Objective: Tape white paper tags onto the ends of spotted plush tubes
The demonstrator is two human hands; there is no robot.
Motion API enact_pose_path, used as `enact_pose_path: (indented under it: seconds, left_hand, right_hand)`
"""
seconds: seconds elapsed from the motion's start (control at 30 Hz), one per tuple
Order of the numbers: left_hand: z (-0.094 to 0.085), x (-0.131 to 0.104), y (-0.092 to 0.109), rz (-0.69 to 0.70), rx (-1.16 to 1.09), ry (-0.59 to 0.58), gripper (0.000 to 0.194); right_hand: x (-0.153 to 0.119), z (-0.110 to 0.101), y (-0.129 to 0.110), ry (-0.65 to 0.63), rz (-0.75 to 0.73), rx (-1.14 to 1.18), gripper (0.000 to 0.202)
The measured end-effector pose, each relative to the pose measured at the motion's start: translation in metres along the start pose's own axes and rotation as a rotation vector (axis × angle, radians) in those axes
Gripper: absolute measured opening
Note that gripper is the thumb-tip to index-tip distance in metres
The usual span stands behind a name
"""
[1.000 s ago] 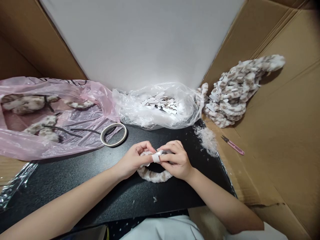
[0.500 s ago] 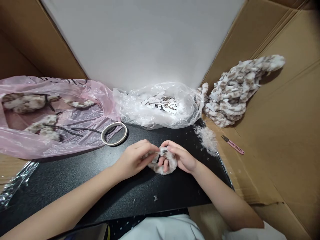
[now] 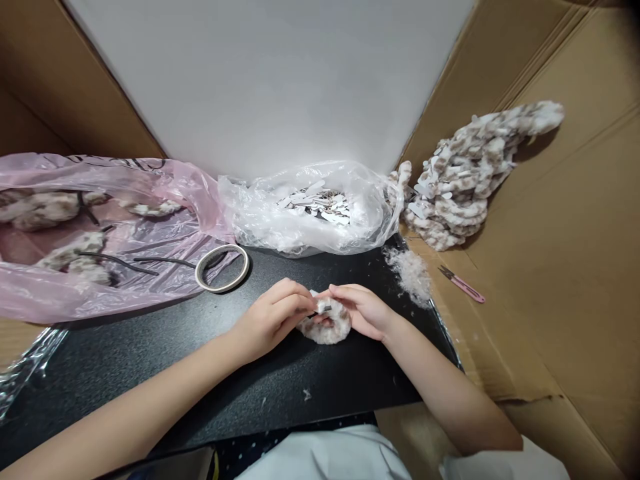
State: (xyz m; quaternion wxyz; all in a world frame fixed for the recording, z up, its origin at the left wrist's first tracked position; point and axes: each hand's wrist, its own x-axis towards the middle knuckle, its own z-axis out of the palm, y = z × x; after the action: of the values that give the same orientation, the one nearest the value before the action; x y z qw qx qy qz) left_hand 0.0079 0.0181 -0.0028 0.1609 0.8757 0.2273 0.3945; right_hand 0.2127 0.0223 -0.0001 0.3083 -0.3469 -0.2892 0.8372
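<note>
One plush fur ring is held over the black tabletop, its left edge pinched by the left hand, its right side cradled by the loosely opened right hand. Dark strip exposed; judged unfinished. Black lettering on the pink plastic bag cannot be read.

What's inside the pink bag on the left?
Through the opening of the pink bag, I see fluffy brown-and-white pieces and dark strips. Crumpled plastic and the pieces themselves cover the rest, so I can't tell what lies deeper.
</note>
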Motion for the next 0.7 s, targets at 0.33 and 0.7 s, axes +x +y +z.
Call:
enact_pose_path:
  seconds: [0.33,0.7]
  left_hand:
    - [0.0053,-0.0004,0.0023,-0.035,-0.086,0.031,0.015]
    - [0.0048,-0.0019,0.0057,-0.302,-0.134,0.06,0.008]
  right_hand:
    - [-0.0022,0.004,0.0016,0.097,-0.165,-0.155,0.032]
    - [-0.0033,0.0022,0.0047,0.084,-0.488,-0.586,0.021]
